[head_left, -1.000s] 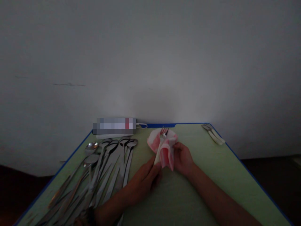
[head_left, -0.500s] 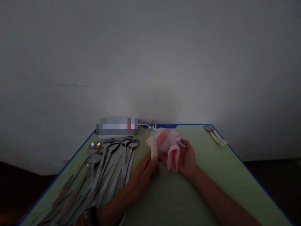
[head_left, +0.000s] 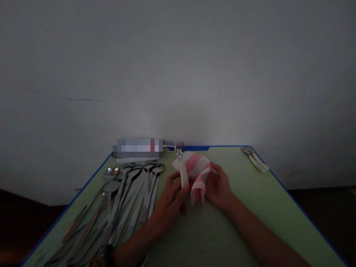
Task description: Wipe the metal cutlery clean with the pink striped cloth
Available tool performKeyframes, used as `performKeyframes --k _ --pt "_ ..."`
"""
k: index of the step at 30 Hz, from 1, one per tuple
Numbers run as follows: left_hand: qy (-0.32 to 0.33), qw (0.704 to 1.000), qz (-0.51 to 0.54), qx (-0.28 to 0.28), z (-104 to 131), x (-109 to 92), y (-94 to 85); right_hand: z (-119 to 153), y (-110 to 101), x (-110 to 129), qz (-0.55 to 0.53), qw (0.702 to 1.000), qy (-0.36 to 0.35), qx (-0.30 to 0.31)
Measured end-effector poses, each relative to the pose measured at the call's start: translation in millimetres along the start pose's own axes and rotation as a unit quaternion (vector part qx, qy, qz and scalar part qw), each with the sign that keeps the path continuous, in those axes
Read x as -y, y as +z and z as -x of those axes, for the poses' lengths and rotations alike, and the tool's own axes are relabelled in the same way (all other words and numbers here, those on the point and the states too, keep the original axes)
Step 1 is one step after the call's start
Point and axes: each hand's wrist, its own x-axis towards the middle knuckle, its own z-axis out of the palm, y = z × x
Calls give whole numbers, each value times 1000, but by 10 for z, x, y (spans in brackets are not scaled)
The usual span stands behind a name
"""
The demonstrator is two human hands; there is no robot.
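My left hand [head_left: 172, 196] is closed round the lower end of a fork [head_left: 183, 173] with a white handle. The fork stands with its metal tines upward, tilted slightly left. Beside it, my right hand [head_left: 219, 185] grips a pink and white striped cloth [head_left: 196, 165]. The cloth's upper part lies against or just behind the fork handle, and a folded end hangs down between my hands. Some of my right fingers are hidden behind the cloth.
Several metal spoons and other cutlery [head_left: 130, 196] lie spread over the left of the green table [head_left: 244, 207]. A blurred-out box [head_left: 139, 148] stands at the back left, a white cable beside it. White-handled cutlery [head_left: 254, 160] lies at the back right. A wall [head_left: 194, 74] rises behind.
The fork has tilted a little, its handle end shifting right. The cloth's hanging fold has moved left and lower, and my left fingers have shifted on the handle.
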Motion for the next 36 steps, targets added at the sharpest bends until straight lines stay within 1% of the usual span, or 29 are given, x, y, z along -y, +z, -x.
performKeyframes --k 5,8,11,14,18,19,21,23,25,27,30,32,33,34,35,36 --pt "-4 999 17 -35 -22 10 -33 -6 -48 16 -4 1000 18 -5" --pt "-1 998 44 -43 -20 47 -51 -7 -70 45 -5 998 54 -15" --pt "27 997 55 -48 -8 79 -67 -9 -77 71 15 996 77 -31" --pt "60 994 44 -75 -12 90 -84 -13 -91 71 35 995 84 -39" --pt "80 991 22 -108 -41 91 -107 -21 -129 26 67 990 121 -29" --pt "80 990 21 -113 -46 92 -111 -25 -135 13 81 990 113 -25" --pt "75 989 25 -121 -51 99 -116 -35 -141 -8 116 990 75 -21" --pt "68 988 39 -131 -51 112 -120 -45 -140 -16 154 987 41 -27" --pt "63 986 58 -140 -50 132 -124 -53 -142 -9 191 981 21 -41" --pt "58 984 75 -150 -53 153 -129 -57 -157 18 224 973 13 -47" --pt "54 985 62 -151 -64 168 -133 -59 -214 116 278 960 19 -28" --pt "50 988 28 -140 -74 169 -130 -59 -261 227 343 939 22 -20" --pt "46 990 11 -134 -81 169 -126 -55 -276 295 392 919 20 -25" --pt "39 991 -4 -132 -88 170 -121 -46 -279 367 452 891 13 -36" --pt "30 991 -15 -132 -95 173 -117 -30 -266 439 521 852 -7 -55" --pt "20 990 -23 -134 -103 178 -112 -6 -235 507 595 799 -38 -77"
